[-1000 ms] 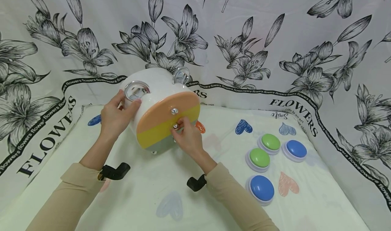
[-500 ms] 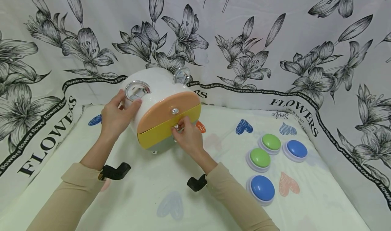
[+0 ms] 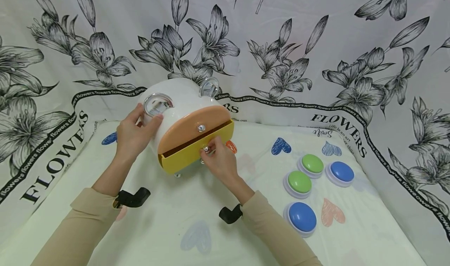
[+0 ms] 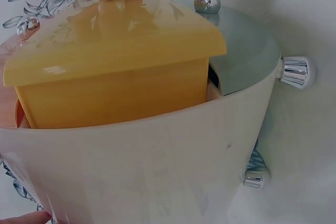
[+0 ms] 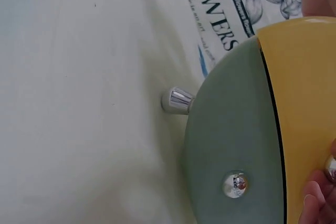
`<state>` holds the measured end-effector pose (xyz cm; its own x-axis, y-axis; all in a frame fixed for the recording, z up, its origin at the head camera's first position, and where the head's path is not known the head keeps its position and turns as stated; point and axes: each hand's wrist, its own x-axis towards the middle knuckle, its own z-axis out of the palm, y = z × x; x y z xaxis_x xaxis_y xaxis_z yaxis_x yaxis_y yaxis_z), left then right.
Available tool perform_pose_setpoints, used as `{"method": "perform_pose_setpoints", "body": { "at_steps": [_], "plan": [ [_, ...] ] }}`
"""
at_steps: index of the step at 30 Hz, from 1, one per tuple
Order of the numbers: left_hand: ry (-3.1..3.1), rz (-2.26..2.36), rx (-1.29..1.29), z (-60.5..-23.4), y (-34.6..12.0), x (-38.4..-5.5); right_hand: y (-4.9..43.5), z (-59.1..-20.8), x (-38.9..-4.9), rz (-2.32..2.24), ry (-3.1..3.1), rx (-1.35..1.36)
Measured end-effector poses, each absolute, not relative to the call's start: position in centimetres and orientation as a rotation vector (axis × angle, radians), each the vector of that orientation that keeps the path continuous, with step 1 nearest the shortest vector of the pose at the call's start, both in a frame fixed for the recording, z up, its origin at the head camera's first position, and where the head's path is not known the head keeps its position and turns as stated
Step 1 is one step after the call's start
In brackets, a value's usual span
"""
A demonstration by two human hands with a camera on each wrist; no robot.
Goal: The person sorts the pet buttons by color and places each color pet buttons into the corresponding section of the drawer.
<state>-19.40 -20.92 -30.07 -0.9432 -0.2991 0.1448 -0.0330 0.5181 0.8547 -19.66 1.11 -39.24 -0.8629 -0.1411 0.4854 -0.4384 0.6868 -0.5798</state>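
Observation:
A white rounded small drawer cabinet [image 3: 179, 96] stands on the cloth-covered surface, tilted slightly in the head view. Its orange top drawer [image 3: 183, 129] is closed, while the yellow middle drawer [image 3: 183, 156] is partly pulled out. My right hand [image 3: 223, 160] pinches the yellow drawer's silver knob [image 3: 206, 149]. My left hand [image 3: 135, 135] rests on the cabinet's left side, thumb and fingers beside a chrome ring [image 3: 145, 102]. The green bottom drawer [image 5: 231, 124] is closed, as the right wrist view shows. What lies inside the yellow drawer is hidden.
Two green push buttons [image 3: 312, 163] and two blue push buttons [image 3: 301, 216] on white bases lie to the right. Another chrome ring [image 3: 209, 87] sits on the cabinet's top right. Behind stands a flower-printed cloth [image 3: 274, 74]. Short chrome legs [image 4: 297, 72] support the cabinet.
The yellow drawer has slid out from flush to partly open. My right hand has moved toward me and slightly right with the knob. My left hand and the cabinet body have stayed put.

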Motion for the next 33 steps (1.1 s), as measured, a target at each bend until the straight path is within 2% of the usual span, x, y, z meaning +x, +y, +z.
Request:
{"method": "perform_pose_setpoints", "body": {
  "at_steps": [33],
  "plan": [
    [-2.463, -1.373, 0.243, -30.2, -20.9, -19.5, 4.2, -39.4, -16.3, 1.071, -2.494, 0.446]
  ]
}}
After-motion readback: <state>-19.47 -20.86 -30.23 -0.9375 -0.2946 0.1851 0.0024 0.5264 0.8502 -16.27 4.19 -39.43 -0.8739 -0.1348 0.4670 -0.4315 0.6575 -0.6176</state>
